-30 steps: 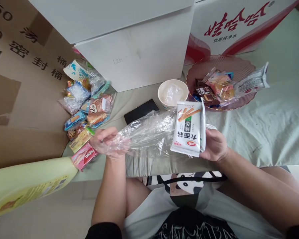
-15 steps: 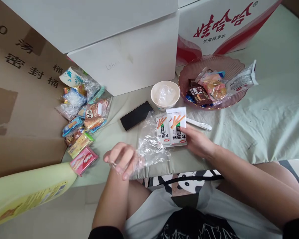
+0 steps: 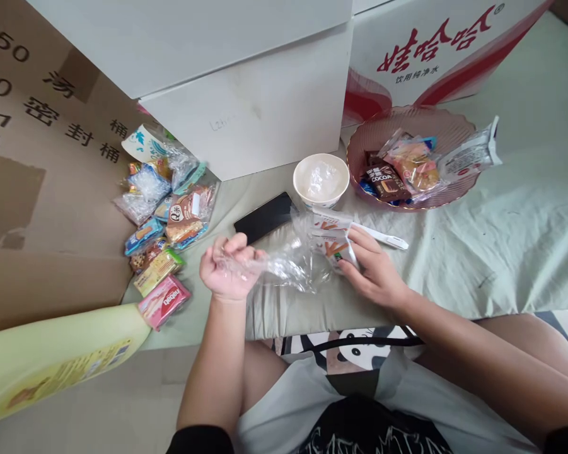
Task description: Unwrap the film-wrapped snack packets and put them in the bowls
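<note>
My left hand (image 3: 231, 266) is closed on one end of a crumpled clear plastic bag (image 3: 288, 265), which stretches to the right. My right hand (image 3: 376, 268) grips white snack packets (image 3: 333, 236) with orange stick pictures, two of them showing, tilted at the bag's right end. Whether the packets are still partly inside the bag I cannot tell. Just behind them stands a paper bowl (image 3: 320, 180) with crumpled clear film in it. A black phone (image 3: 265, 217) lies behind the bag, and a white plastic utensil handle (image 3: 382, 236) lies beyond my right hand.
A pink ribbed bowl (image 3: 458, 189) with several wrapped snacks stands at the back right. More packaged snacks (image 3: 163, 293) are heaped at the left, beside a brown carton (image 3: 52, 221) and a pale yellow bottle (image 3: 66, 359). White boxes (image 3: 265, 120) line the back.
My left hand has turned and risen slightly, pulling the bag taut. My right hand has tilted the packets and shifted its fingers around them. The view has shifted a little.
</note>
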Available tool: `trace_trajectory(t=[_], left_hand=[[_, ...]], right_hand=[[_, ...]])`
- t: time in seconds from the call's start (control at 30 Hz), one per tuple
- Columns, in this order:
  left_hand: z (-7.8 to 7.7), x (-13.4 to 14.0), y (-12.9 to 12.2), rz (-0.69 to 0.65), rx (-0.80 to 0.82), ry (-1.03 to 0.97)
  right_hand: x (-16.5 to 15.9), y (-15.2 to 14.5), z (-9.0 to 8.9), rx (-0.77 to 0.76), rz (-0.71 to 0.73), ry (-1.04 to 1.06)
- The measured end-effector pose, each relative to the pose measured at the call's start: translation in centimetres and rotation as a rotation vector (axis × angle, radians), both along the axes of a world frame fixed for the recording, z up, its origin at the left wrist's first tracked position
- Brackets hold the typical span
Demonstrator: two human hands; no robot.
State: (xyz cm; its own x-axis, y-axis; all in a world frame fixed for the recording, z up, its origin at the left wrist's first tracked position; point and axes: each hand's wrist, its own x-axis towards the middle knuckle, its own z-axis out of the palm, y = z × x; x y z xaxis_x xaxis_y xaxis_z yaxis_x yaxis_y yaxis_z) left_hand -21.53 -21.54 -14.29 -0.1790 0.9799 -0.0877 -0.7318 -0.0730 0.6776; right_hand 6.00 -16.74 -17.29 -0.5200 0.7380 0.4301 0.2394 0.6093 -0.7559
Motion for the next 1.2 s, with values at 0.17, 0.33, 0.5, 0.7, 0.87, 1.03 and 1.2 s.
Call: trace_trajectory(t=[0.17,0.33,0.5,0.7,0.87,1.03,1.2], left_hand=[[0.8,0.9,0.9,0.245,-0.090,-0.100],[1.1,2.3,0.2,0.176,-0.138,-0.037],[1.0,2.6,0.2,0.072,-0.184,0.080],[-0.6,3.5,-0.8,-0.191,-0.246,0.176],[-1.1,5.1,-0.9,-0.437,-0.278,0.193],[-0.3,3.2,1.3,-0.209,-0.360,0.235],[-0.5,2.0,1.4,-0.264,-0.376,0.357]], right_hand=[[3.0,2.9,1.4,0.394,-0.312,0.096],[6.7,7.4,4.7,0.494,-0.558,0.061],[6.9,5.9,4.6,0.385,-0.514,0.013],[2.4,2.0,0.8,-0.138,0.129,-0.021],[1.0,0.7,0.7,-0.358,0.289,0.057],[1.4,0.3,0.8,-0.600,0.137,0.130],[1.3,1.1,-0.2,-0.633,-0.120,0.301]])
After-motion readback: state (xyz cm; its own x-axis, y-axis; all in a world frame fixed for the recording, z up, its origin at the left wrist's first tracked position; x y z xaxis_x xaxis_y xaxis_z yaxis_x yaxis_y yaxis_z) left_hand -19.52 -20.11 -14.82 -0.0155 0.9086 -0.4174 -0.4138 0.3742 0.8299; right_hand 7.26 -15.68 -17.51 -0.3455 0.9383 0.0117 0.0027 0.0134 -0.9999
